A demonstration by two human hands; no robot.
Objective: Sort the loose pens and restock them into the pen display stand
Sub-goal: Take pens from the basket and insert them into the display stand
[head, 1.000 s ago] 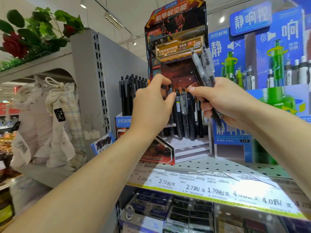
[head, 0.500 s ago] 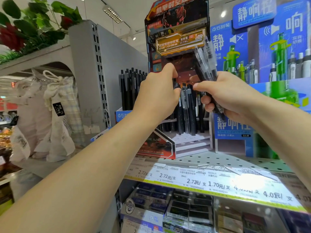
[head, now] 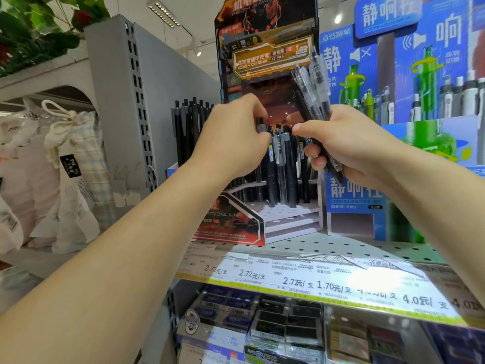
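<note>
Left fingers (head: 258, 119) round a pen top (head: 260, 126), right hand (head: 349, 143) around a pen bundle (head: 313, 93)

The left hand (head: 231, 143) has risen, now pinching a pen top (head: 260, 126); the right hand (head: 349, 145) has drawn nearer.

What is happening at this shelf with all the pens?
A person is restocking a pen display stand on a shop shelf. The right hand grips a bundle of loose pens, held upright. The left hand pinches the top of one dark pen among those standing in the stand. The stand's lower front steps have open holes.
</note>
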